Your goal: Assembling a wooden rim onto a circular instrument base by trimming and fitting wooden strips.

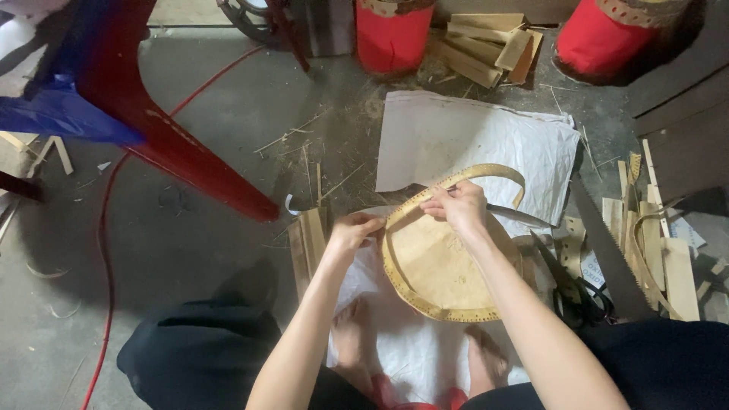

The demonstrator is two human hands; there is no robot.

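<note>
Bamboo tray (437,266), round and pale with a punched rim, is sitting low centre in our view on the white woven sack (414,345), just above our bare feet (486,363). We are sitting with dark-clothed knees at both lower corners. Our left hand (353,230) is pinching closed on the tray's left rim, fingers curled in. Our right hand (458,205) is closing around a perforated bamboo strip (486,175) at the tray's top edge; the strip is arcing up and right from that grip, looping over the tray's far side. A dark blade (520,217) is poking out to the right from under our right hand; we cannot tell whether the hand is touching it. Black scissors (577,292) are lying just right of the tray, with a saw blade (607,250) and loose bamboo slats (661,250) beyond them. A short stack of slats (307,239) is lying just left of our left hand. Farther out, a second white sack (471,144) is lying spread on the concrete floor (175,235). A red stool leg (190,163) is slanting in from upper left, and a red cable (106,250) is running along the floor. Two red containers (391,34) and offcuts (486,45) are lining the far edge.
</note>
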